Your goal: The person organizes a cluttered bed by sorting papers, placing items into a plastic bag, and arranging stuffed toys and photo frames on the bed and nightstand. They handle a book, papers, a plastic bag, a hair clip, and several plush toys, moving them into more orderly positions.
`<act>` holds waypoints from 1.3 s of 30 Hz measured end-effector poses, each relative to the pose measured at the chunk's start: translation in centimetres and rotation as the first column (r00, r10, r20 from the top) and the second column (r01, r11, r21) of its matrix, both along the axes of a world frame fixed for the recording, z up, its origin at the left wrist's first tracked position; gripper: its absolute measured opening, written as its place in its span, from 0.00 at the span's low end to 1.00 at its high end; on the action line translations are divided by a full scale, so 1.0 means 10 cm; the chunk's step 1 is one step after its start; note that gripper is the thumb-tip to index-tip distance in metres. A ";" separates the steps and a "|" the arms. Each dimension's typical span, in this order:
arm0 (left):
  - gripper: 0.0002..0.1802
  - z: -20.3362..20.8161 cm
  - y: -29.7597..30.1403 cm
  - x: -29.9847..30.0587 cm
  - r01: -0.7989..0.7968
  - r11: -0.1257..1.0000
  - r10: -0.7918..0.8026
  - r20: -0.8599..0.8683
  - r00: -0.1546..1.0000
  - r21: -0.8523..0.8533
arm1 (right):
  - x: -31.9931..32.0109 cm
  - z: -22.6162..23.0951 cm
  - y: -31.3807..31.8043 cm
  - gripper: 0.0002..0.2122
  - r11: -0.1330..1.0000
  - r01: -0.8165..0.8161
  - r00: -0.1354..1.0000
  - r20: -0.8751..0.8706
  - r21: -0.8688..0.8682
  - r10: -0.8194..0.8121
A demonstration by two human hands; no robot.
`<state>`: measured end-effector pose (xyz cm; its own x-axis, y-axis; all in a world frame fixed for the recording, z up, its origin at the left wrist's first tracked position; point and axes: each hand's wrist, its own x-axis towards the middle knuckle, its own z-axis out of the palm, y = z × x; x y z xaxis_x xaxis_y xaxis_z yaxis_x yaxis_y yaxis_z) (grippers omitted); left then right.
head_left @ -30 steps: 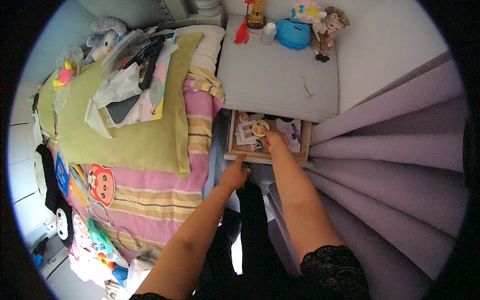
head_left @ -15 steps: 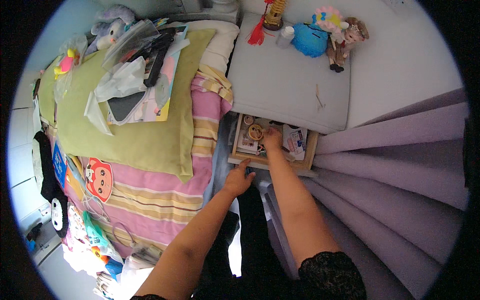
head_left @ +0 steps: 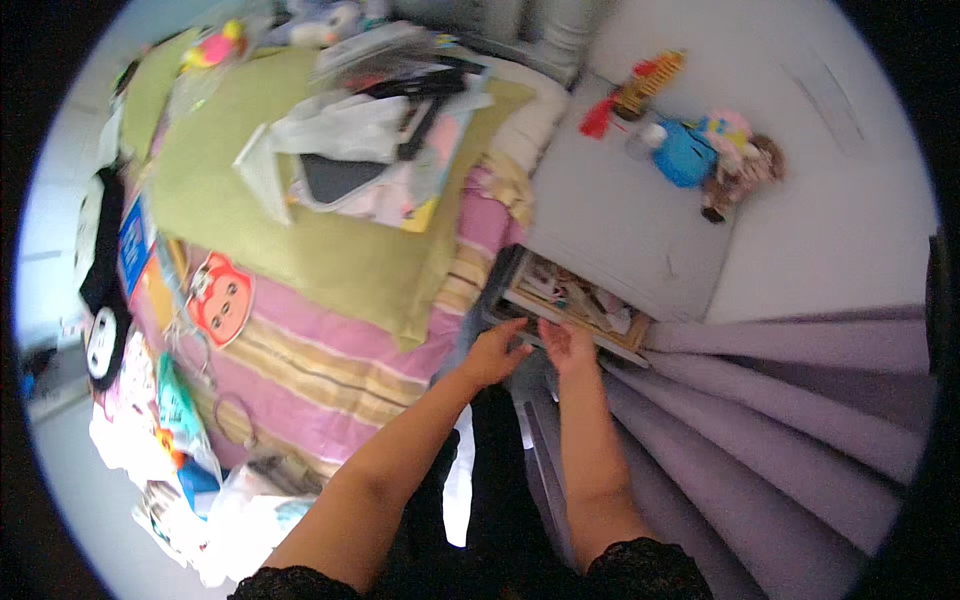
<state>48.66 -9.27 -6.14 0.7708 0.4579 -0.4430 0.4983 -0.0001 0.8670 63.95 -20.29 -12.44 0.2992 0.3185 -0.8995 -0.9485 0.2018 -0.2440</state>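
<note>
A wooden drawer [head_left: 630,347] stands partly pulled out from under a grey padded top [head_left: 630,215]. Small items [head_left: 573,292] lie inside it, too blurred to name. Just in front of the drawer's left part is my left hand [head_left: 496,353], open, thumb and fingers apart, with nothing visible in it. My right hand [head_left: 567,347] is at the middle of the drawer front, fingers loosely bent and apart, holding nothing I can see. Whether either hand touches the drawer front cannot be made out.
Left is a bed with a green pillow [head_left: 300,265] bearing papers and a white plastic bag [head_left: 345,130]. A red cartoon face cutout [head_left: 222,300] lies on the striped sheet. A blue fluffy object [head_left: 683,155] and a doll [head_left: 740,180] sit on the grey top. Purple curtains [head_left: 760,400] hang right.
My right hand has come out of the drawer to its front. Less of the drawer's inside shows now. My left hand stays near the front, and the whole view has turned.
</note>
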 end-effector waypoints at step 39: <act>0.13 2.49 0.50 -3.79 -0.707 0.228 0.974 0.152 0.170 -0.669 | -3.47 3.10 1.10 0.19 0.471 -0.882 0.351 0.628 -0.029 0.695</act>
<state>10.75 -4.30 18.79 0.1114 0.8521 -0.5114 -0.5100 0.4907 0.7065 29.29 -9.33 18.59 0.1082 0.8468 -0.5207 -0.4336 -0.4312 -0.7913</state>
